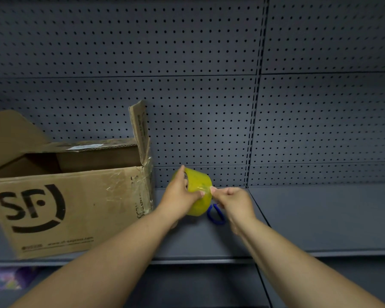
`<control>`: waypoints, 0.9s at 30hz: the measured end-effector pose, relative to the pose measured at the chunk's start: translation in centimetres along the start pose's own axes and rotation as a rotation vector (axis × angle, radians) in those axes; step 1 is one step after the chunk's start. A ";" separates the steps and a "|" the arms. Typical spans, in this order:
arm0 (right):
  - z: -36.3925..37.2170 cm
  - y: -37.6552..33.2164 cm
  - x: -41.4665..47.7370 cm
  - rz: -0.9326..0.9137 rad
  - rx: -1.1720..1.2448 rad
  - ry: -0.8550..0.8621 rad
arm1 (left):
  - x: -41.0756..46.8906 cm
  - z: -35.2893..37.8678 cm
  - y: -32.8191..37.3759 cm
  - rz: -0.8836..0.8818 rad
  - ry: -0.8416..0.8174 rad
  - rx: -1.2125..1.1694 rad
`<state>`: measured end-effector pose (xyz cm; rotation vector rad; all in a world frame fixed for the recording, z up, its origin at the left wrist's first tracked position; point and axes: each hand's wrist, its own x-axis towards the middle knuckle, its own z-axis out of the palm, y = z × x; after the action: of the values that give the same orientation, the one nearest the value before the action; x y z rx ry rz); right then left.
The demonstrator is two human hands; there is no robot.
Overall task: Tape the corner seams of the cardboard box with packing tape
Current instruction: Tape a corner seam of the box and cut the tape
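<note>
Two hands hold the packing tape roll (pixel 200 182) over the shelf (pixel 320 218), right of the cardboard box (pixel 76 207). Fingers of the left hand (pixel 180 194) curl round it; those of the right hand (pixel 233 201) pinch the tape end.

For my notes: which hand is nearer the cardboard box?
Left. The left hand grips the tape roll beside the cardboard box; the right hand is beyond the roll.

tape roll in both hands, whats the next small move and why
Probably draw the right hand away from the tape roll to peel a strip free. The left hand grips the roll, the right pinches what looks like the loose end at its edge, and no strip is pulled out yet for the box corner.
</note>
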<state>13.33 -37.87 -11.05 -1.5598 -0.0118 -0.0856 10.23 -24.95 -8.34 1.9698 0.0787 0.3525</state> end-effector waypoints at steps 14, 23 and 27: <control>-3.9 4.5 2.2 0.050 -1.266 -0.454 | 1.7 -0.5 -1.4 0.160 -0.184 0.806; -4.7 5.5 3.5 0.165 -1.557 -0.358 | 3.0 2.0 -4.8 0.150 -0.352 0.960; -4.7 5.7 2.9 0.152 -1.636 -0.333 | 3.3 2.0 -5.9 0.150 -0.397 1.021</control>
<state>16.37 -42.64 -16.59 -3.1820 -0.1059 0.3909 14.60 -23.53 -13.75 3.0301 -0.1846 -0.0240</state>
